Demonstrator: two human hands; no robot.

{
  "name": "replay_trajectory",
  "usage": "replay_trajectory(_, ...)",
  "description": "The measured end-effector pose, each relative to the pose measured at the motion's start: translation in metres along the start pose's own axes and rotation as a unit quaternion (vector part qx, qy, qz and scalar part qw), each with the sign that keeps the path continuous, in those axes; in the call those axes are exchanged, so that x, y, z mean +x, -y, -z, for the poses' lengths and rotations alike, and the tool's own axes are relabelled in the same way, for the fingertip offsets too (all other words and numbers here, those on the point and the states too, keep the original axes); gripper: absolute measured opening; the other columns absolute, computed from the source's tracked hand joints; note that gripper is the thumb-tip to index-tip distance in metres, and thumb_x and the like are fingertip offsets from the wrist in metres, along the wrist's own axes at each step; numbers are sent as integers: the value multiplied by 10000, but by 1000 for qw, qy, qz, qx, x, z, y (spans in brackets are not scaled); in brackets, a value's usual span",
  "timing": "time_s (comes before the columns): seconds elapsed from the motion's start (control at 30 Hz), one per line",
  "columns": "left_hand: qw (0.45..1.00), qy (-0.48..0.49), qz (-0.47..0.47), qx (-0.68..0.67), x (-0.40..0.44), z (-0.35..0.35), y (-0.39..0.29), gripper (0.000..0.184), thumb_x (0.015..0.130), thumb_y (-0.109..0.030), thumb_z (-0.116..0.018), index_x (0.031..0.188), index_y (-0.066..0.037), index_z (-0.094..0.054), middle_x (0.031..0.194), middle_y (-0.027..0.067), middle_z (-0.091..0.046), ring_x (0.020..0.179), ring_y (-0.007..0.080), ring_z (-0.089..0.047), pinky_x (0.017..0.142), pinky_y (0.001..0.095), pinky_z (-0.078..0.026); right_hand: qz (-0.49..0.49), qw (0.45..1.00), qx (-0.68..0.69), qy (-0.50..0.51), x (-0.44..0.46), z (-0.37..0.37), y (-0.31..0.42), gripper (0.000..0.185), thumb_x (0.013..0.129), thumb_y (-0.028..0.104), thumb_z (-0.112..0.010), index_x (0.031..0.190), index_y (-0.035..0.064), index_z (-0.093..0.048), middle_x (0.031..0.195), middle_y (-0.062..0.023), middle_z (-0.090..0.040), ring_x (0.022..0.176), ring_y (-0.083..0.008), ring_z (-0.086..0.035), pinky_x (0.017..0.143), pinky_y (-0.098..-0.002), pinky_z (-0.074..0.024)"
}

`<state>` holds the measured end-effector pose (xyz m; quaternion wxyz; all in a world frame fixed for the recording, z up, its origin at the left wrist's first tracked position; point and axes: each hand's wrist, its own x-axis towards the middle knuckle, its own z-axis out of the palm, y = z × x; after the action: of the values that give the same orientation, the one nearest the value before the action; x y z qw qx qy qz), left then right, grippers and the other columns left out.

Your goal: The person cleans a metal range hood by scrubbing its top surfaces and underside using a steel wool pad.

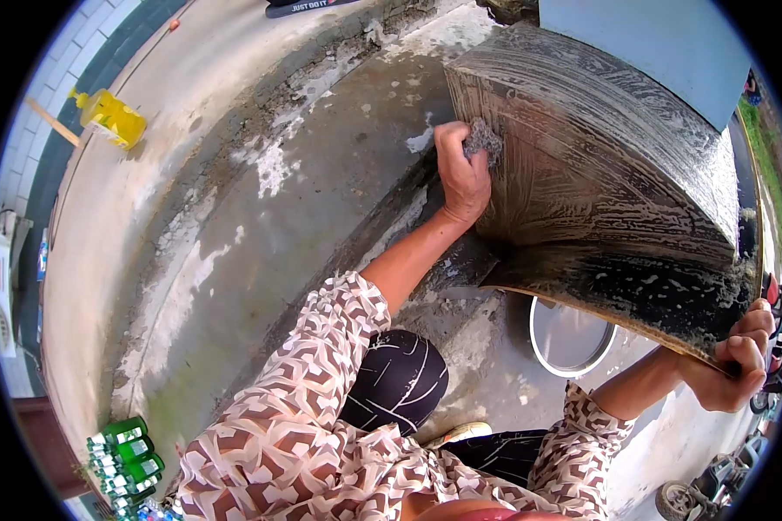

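My left hand [465,178] is closed around a grey, tangled scouring pad [483,141], which touches the left edge of a large dark metal box-like piece [599,165]. Pale, streaky suds cover the top and inner faces of that piece. At the right, my right hand [745,360] grips the corner of a black panel [617,286] with a thin light-brown edge. White, foamy patches dot the panel. How the panel joins the metal piece cannot be made out.
A white-rimmed basin [572,337] stands under the panel. Yellow liquid fills a bottle [113,120] at the upper left. Green bottles [132,456] lie at the lower left. A light-blue panel [652,52] rises at the upper right, and a wheeled vehicle [712,486] stands at the lower right.
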<state>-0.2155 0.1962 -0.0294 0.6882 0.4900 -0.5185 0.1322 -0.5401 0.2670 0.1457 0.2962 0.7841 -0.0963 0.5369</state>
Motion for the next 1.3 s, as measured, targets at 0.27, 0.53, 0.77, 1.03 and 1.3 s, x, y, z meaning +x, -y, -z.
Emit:
replay_trajectory(0.27,999,24,31,-29,39,-1,-46,224,835,41,-537,1048,21,-468,981,135,-489,874,217,-482,821,316,-422,-45,998,40,-14,-5,-5,0,450,916,93,-554,1299,105,-319,791,-19,-351,593,-169,-289,541,-370,-309)
replay_trajectory(0.53,988,136,-60,-38,-28,5,-12,376,692,100,-573,1036,3,-458,984,192,-494,915,360,-519,867,370,-427,-45,998,37,-24,-5,-5,2,447,934,107,-536,1322,119,-313,774,-15,-345,579,-162,-274,522,-342,-269)
replay_trajectory(0.77,998,27,57,-24,29,-4,-36,300,808,46,-569,1088,23,-464,955,148,-511,889,228,-500,842,350,-426,-105,993,12,-60,1,-17,11,163,971,181,-441,950,27,-394,689,-4,-296,565,-154,-269,622,-377,-319)
replay_trajectory(1.03,973,152,-152,-90,-19,-14,-64,454,575,86,-686,973,-62,-525,955,140,-571,872,338,-579,722,419,-456,-123,987,23,-97,0,-19,16,222,1011,228,-317,1160,198,-478,677,16,-313,608,-171,-303,639,-389,-343)
replay_trajectory(1.3,1000,-2,1,-17,51,-4,-37,278,796,45,-586,1049,23,-475,942,170,-549,824,290,-538,775,371,-453,-271,942,61,-189,-2,-20,19,380,954,262,-279,644,89,-414,527,8,-210,557,-171,-311,632,-379,-352)
